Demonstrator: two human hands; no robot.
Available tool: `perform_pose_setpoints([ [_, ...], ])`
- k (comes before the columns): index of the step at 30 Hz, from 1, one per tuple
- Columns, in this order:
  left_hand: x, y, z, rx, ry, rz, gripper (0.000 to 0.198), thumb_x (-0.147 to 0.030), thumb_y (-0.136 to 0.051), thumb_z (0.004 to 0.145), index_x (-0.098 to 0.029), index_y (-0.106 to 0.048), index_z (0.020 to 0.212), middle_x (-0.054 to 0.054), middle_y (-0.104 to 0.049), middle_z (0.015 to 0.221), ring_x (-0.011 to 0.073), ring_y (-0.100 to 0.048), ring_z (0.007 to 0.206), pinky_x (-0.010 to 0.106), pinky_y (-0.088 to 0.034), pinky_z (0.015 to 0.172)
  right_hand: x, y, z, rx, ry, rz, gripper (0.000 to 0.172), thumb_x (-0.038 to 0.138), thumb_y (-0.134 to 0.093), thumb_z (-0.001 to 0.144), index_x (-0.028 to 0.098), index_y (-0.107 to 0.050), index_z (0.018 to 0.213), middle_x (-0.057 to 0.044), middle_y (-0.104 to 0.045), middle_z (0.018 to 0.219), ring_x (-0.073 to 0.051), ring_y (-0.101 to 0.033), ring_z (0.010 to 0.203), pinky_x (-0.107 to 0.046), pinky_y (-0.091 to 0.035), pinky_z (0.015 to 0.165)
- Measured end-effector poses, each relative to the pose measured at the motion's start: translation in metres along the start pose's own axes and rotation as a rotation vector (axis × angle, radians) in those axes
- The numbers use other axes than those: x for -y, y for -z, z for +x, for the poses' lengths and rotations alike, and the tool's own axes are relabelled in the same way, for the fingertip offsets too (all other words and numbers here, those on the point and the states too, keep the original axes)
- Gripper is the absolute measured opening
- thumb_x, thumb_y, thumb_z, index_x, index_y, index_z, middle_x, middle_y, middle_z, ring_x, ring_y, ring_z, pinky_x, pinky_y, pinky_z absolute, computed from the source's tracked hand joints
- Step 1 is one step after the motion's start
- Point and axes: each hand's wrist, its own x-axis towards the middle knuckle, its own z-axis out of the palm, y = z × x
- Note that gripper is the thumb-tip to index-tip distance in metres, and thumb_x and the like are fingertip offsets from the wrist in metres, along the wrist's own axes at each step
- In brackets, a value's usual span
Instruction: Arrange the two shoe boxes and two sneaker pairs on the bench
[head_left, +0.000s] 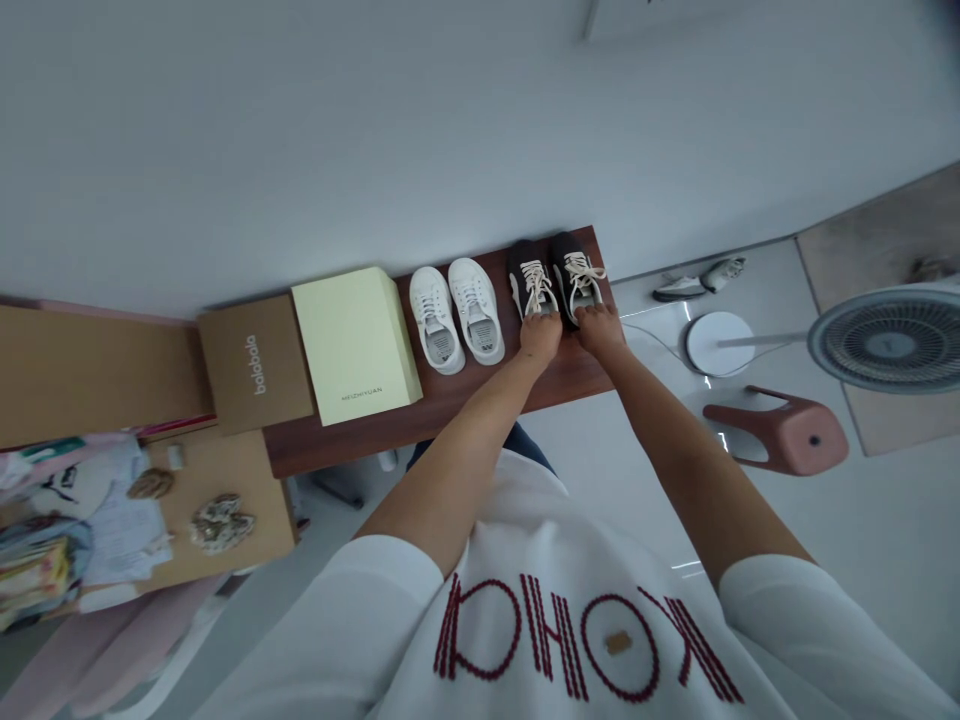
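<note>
A pair of black sneakers with cream laces stands at the right end of a dark red-brown wooden bench (480, 398). My left hand (541, 335) is closed on the heel of the left black sneaker (534, 278). The heel of the right black sneaker (576, 268) is gripped by my right hand (600, 328). My fingers cover both heels, and the fingertips are partly hidden. The shoes' toes point to the wall. To their left, a white sneaker (433, 308) and another white sneaker (474, 300) stand side by side, toes also to the wall.
Left of the shoes are a pale yellow box (352, 345) and a brown box (259, 365). A cluttered desk (259, 520) adjoins at lower left. On the floor at right are a fan (892, 342), a pink stool (810, 438) and grey-white shoes (697, 283).
</note>
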Motion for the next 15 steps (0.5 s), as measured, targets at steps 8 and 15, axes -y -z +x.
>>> perform_pose_setpoints([
  [8,0.022,0.039,-0.052,-0.032,-0.090,-0.076,0.029,-0.026,-0.053,0.106,-0.017,-0.064,0.131,0.017,-0.074,0.126,0.0298,-0.068,0.123,0.038,-0.048,0.104,0.020,0.022,-0.046,-0.236,-0.084,0.197,0.038,0.034,-0.046,0.104,0.014,-0.065,0.132,-0.022,-0.066,0.137,-0.038,-0.052,0.129,-0.053,-0.033,0.115],
  [15,0.129,0.027,-0.199,0.119,0.270,-0.182,0.025,-0.035,-0.052,0.106,-0.024,-0.075,0.109,0.007,-0.081,0.108,0.0238,-0.073,0.104,0.031,-0.050,0.093,0.073,-0.027,-0.147,-0.060,-0.145,0.402,0.040,0.027,-0.039,0.104,0.018,-0.064,0.133,-0.020,-0.069,0.133,-0.035,-0.061,0.126,-0.047,-0.049,0.105],
])
